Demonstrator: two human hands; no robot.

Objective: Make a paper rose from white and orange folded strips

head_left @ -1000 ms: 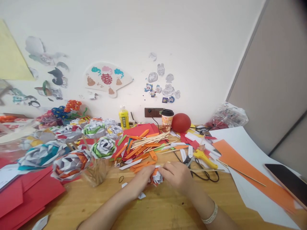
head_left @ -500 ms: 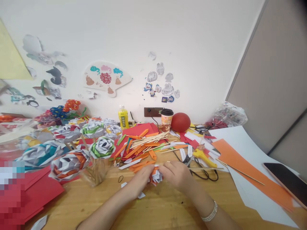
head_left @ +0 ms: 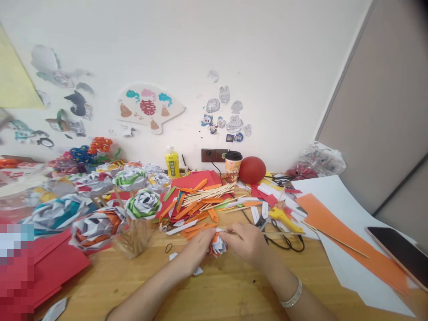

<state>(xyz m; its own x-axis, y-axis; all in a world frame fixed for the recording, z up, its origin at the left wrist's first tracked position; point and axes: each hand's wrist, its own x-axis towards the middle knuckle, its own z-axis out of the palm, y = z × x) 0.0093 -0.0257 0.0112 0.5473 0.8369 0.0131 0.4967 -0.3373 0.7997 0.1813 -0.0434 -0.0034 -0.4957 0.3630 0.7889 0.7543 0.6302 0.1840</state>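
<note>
Both my hands meet over the wooden table around a small orange-and-white folded paper flower. My left hand grips its left side with fingers closed. My right hand pinches its right side, a beaded bracelet on that wrist. The flower is partly hidden between my fingers. Just behind my hands lie loose orange and white paper strips and a bundle of thin wooden sticks.
Finished paper roses on sticks crowd the left, beside red paper sheets. A yellow glue gun and black scissors lie to the right. Orange card, white sheets and a phone sit at far right. Bottle, cup and red ball stand at the wall.
My hands stay on the paper flower, fingers shifting slightly around it. The view has drifted a little; nothing else on the table moved.
</note>
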